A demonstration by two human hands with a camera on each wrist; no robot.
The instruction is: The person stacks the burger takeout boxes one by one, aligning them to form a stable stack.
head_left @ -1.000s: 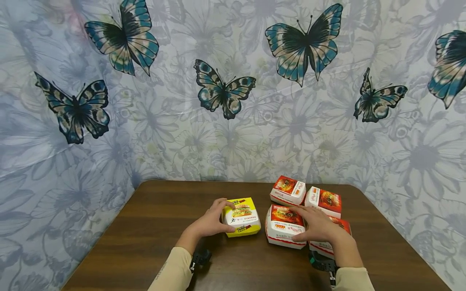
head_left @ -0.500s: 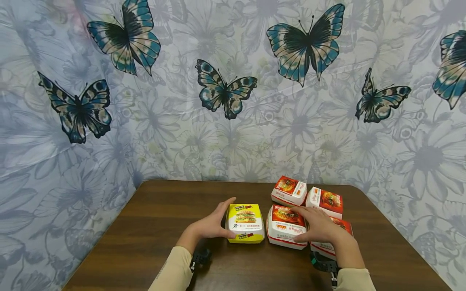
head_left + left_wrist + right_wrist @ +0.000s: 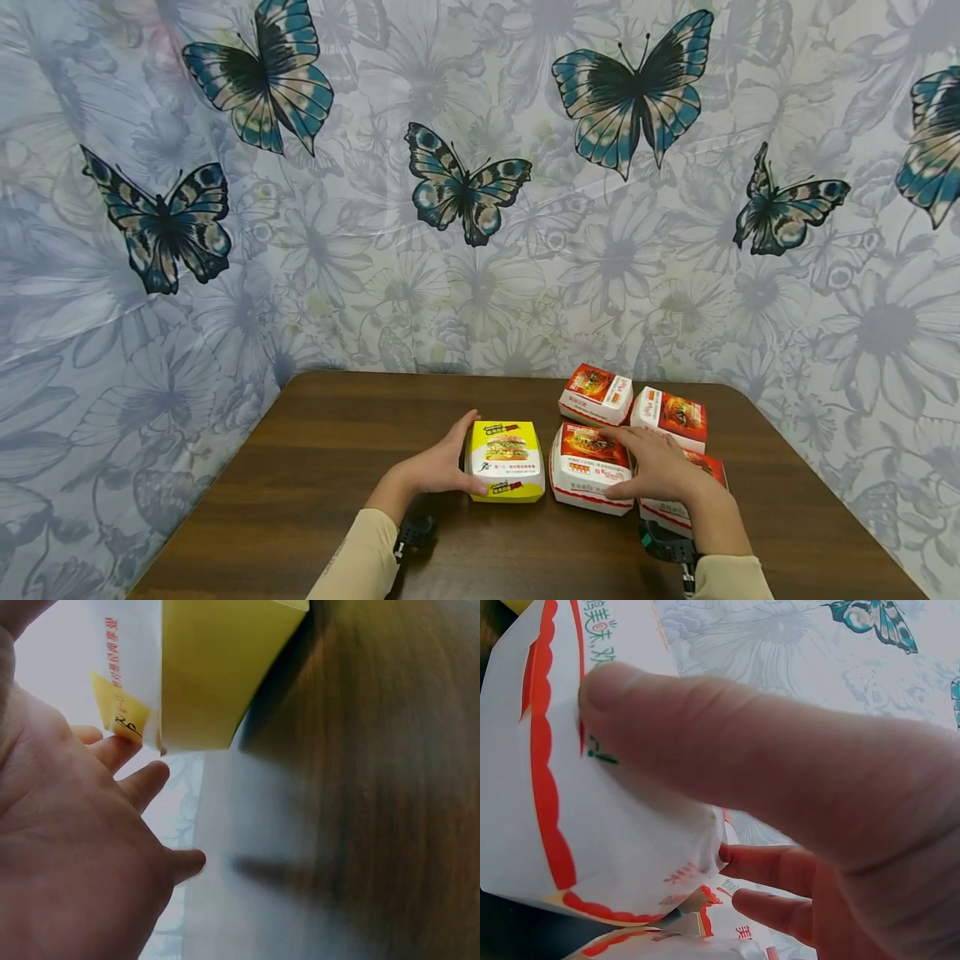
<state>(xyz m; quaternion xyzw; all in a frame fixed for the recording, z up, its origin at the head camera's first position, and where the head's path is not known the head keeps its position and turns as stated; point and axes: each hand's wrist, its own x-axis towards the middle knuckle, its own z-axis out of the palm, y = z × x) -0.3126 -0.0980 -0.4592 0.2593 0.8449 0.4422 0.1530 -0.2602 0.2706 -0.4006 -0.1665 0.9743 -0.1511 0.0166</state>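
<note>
At six o'clock, steady the square yellow-and-white cardboard box (image 3: 507, 463) with left hand (image 3: 437, 467) unclasped; at five, grasping red-and-white cardboard box (image 3: 583, 471) in right hand (image 3: 662, 467), squeeze lightly.

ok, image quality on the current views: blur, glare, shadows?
Head: yellow box fairly clear, fine detail soft. Left wrist: table smeary with pale sheen, dark shadow beside the yellow box, wall washed out behind the left hand. Right wrist: thumb looms large and soft, white box legible.
</note>
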